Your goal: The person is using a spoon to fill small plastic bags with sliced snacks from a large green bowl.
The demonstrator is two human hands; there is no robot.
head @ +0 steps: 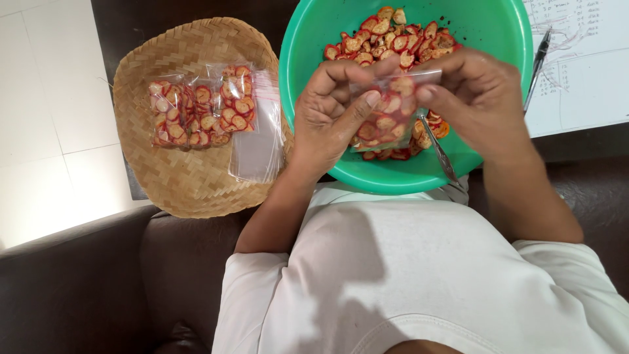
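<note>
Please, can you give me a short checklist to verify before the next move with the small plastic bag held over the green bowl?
1. Left hand grips the small bag: ok.
2. Right hand grips the bag's top edge: ok.
3. Bag holds red slices: ok.
4. Bag's top fully sealed: cannot tell, fingers cover it.
5. Bag is above the green bowl, so spills fall inside: ok.
6. Woven basket has room beside the filled bags: ok.

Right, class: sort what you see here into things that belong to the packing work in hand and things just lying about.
Part of the work:
- small clear bag of red-edged slices, held by left hand and right hand
- green bowl of loose slices
- metal spoon in the bowl
- woven tray with filled bags

Lying about:
- pen
- written paper sheet
</note>
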